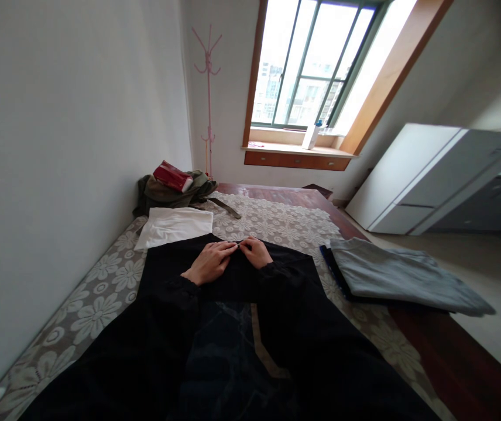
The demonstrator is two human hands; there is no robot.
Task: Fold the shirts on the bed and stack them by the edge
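A black garment (163, 272) lies spread on the patterned cloth in front of me; its kind is hard to make out. At its far edge my left hand (209, 262) rests palm down, fingers together, the tips closed on the fabric. Close beside it, my right hand (256, 252) pinches the same edge between thumb and curled fingers. The fingertips of both hands almost meet at a small dark spot, too small to name. My dark sleeves cover part of the garment's near side.
Folded white cloth (175, 227) lies beyond the garment, near a green bag (156, 196) with a red packet (172, 176) on top. Folded grey clothing (391, 275) sits at the right table edge. A wall runs along the left; a white fridge (412, 175) stands right.
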